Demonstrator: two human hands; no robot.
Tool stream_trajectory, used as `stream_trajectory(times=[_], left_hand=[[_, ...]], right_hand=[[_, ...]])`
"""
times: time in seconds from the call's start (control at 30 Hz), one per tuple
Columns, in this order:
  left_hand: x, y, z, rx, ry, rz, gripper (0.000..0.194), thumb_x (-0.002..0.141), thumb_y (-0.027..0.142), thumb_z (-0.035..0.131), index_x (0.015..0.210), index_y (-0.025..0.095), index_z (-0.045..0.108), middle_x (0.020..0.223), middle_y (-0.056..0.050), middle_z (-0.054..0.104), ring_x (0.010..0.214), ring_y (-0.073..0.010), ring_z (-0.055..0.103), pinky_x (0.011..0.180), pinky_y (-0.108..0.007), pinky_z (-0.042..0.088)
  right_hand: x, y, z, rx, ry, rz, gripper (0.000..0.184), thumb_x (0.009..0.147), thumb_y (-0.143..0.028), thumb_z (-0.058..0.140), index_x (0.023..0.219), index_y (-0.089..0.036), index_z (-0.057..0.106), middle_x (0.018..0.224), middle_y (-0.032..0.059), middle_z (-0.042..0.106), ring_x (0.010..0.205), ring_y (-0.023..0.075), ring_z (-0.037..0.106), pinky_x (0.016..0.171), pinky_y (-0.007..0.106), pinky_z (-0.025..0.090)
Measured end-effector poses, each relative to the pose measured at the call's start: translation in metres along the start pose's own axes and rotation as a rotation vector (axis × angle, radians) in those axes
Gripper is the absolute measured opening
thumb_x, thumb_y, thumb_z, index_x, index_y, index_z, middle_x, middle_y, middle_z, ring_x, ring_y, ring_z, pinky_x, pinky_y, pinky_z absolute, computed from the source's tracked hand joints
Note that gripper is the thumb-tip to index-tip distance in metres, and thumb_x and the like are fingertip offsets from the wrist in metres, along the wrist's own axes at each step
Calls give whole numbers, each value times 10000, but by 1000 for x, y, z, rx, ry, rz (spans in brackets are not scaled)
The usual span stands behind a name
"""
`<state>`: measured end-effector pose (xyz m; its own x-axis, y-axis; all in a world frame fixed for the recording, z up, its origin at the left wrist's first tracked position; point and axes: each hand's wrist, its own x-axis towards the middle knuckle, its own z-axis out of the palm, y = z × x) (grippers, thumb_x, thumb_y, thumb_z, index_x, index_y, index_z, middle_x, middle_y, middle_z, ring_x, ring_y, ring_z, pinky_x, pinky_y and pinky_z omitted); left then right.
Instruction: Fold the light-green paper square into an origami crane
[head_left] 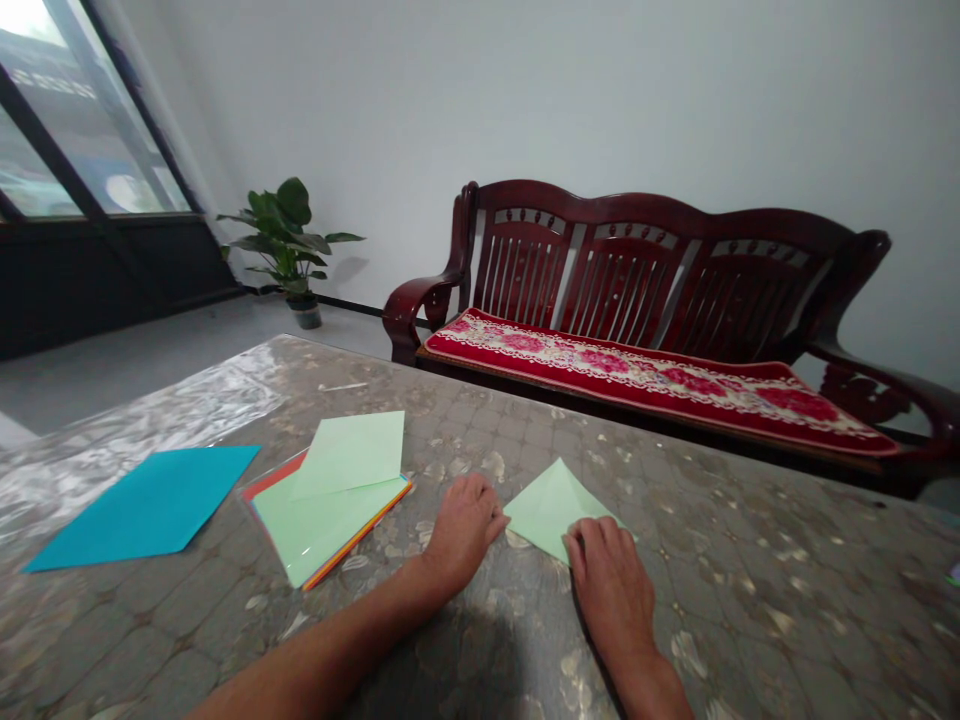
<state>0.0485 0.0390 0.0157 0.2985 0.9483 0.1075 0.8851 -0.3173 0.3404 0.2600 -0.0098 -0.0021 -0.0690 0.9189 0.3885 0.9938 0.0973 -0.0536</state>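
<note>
Green paper (546, 511) lies on the bench (720, 610) in front of the person, pointed corner facing away, w/ a crease or fold line running down from that corner. To handle it well, I'd say: pin the L corner lightly, line up edges b4 any firm press, then run a fingertip along the crease from the pointed end outward, w/ even pressure; thin sheet, so a sideways drag could skew it or leave a stray wrinkle. Paper sits btwn the two hands, mostly beyond the R one. L hand (463, 532) is at its L corner, fingers bent & close together, tips at or just beside the edge; can't tell if they pinch it. R hand (611, 582) is over the near R edge, fingers curled & bunched, covering part of the sheet; can't tell if that grip is closed on paper or only pressing down. Farther L, a pack (330, 535) w/ green on top & red/orange edges showing, plus a loose green sheet (365, 452) lying partly over it. Beyond that, a blue sheet (150, 508), flat, apart from the pack. Past the bench: wooden settee (630, 270) w/ red cover (600, 362), & potted plant (289, 235) off to the L.
</note>
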Motion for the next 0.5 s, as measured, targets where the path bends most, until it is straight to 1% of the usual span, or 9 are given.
stream_trajectory(times=[0.17, 0.27, 0.33, 0.4, 0.5], left_hand=[[0, 4, -2, 137, -21, 37, 120, 919, 272, 581, 939, 167, 636, 1040, -78, 598, 987, -250, 523, 870, -377, 415], [-1, 6, -3, 195, -7, 110, 114, 938, 240, 547, 1010, 192, 622, 1063, -75, 596, 982, -249, 519, 849, -373, 412], [-2, 6, -3, 218, 5, 213, 137, 952, 211, 526, 1064, 218, 605, 1079, -63, 593, 996, -236, 514, 857, -357, 407], [-3, 5, -3, 223, 2, 347, 156, 964, 206, 516, 1101, 235, 585, 1072, -50, 592, 991, -218, 512, 861, -335, 403], [-4, 4, -3, 233, -41, 548, 103, 970, 224, 522, 1052, 220, 583, 996, -38, 598, 933, -201, 519, 831, -315, 404]], right_hand=[[-1, 1, 2, 5, -20, 14, 153, 971, -290, 495, 845, -231, 559, 848, 32, 577, 827, 218, 531, 734, 318, 353], [-1, 2, 3, 9, -55, 49, 144, 967, -286, 514, 839, -232, 554, 836, 27, 587, 812, 218, 543, 719, 319, 347], [-1, 1, 3, -2, -64, 59, 146, 964, -283, 525, 830, -233, 553, 821, 23, 592, 795, 217, 548, 704, 319, 340], [-1, 1, 3, -22, -60, 60, 150, 961, -278, 533, 819, -233, 551, 810, 22, 595, 783, 215, 549, 692, 318, 332], [-1, 0, 3, -45, -49, 56, 153, 956, -271, 545, 809, -231, 547, 806, 21, 599, 779, 213, 553, 686, 314, 325]])
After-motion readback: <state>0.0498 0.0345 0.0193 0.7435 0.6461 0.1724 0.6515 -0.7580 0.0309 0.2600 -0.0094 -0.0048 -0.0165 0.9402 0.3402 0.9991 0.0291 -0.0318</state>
